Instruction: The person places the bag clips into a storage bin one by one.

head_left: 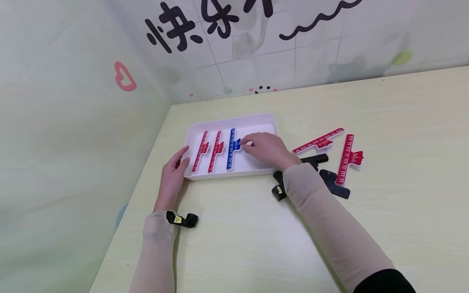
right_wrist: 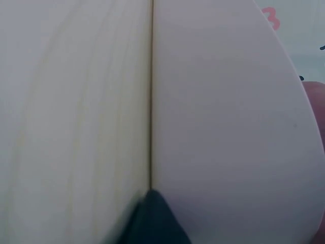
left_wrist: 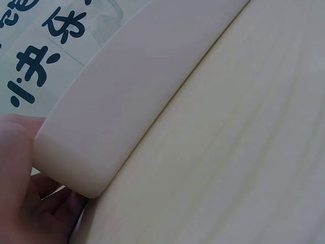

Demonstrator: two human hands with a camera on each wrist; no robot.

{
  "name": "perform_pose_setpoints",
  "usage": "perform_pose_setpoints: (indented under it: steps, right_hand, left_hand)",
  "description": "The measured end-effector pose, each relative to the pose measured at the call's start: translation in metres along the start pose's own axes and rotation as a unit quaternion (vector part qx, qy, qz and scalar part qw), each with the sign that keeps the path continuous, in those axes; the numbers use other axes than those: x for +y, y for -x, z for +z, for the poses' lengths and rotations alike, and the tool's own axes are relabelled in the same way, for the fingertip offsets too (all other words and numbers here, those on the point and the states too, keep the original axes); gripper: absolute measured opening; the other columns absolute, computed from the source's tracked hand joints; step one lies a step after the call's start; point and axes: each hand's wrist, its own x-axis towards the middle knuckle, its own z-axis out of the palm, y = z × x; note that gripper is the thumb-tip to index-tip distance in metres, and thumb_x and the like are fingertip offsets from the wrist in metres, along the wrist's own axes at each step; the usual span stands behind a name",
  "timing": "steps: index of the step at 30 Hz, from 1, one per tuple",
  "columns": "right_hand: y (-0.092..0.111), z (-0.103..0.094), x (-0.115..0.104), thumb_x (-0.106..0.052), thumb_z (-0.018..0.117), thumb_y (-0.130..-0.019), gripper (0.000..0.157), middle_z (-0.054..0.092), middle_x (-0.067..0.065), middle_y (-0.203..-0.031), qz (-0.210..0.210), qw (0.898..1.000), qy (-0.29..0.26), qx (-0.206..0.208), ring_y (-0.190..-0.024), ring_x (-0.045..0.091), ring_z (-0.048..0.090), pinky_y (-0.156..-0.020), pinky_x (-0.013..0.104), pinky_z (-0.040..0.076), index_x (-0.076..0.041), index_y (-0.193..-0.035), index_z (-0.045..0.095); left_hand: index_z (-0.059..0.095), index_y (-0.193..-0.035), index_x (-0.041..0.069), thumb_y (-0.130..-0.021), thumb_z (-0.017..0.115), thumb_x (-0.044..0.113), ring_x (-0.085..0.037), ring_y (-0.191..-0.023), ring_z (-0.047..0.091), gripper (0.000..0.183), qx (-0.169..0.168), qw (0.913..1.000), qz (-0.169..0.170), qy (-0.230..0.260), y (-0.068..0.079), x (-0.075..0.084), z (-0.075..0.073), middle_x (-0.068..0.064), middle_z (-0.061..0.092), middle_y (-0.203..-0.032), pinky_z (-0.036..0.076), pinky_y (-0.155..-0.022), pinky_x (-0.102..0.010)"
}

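In the head view, we see the white tray (head_left: 234, 175) near the far left corner of the tabletop (head_left: 238, 244), and inside it the blue clip (head_left: 230, 150). The clip's long axis runs from the tray's near edge toward its far edge, almost parallel to the two red clips (head_left: 215, 151) on its left. The right hand (head_left: 265, 146) is the nearer one: its fingers (head_left: 249, 137) reach in over the tray, so the blue clip lies just to their left, with its tab pointing at them. We judge those fingers to be narrow and pinching the tab's outer edge. The left hand (head_left: 173, 177) is at the tray's near left corner, with both red clips between it and the blue one. Outside the tray's right edge, we find two more red clips (head_left: 343, 160) and some black clips (head_left: 333, 183).

In the left wrist view, we see the left fingers curled round the tray's corner, holding it; no clip shows.

In the right wrist view, the tray's outer wall runs beside the tabletop. Only a sliver of hand shows at the right edge, so we cannot tell the fingers' state from here.
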Motion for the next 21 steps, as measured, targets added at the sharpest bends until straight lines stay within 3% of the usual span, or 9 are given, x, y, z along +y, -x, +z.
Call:
perform_pose_setpoints:
  steps: [21]
  right_hand:
    - [-0.0003, 0.0003, 0.0007, -0.037, 0.047, -0.090, 0.029, 0.058, -0.005, -0.113, -0.014, 1.000, 0.003, 0.001, -0.102, 0.013, 0.051, -0.088, 0.035, 0.039, -0.025, -0.114, 0.059]
  left_hand:
    - [0.046, -0.125, 0.043, -0.089, 0.048, 0.044, -0.008, -0.129, 0.023, 0.036, -0.001, 1.0000, -0.008, -0.001, -0.0006, 0.0006, 0.0000, 0.015, 0.032, -0.138, 0.023, -0.104, -0.032]
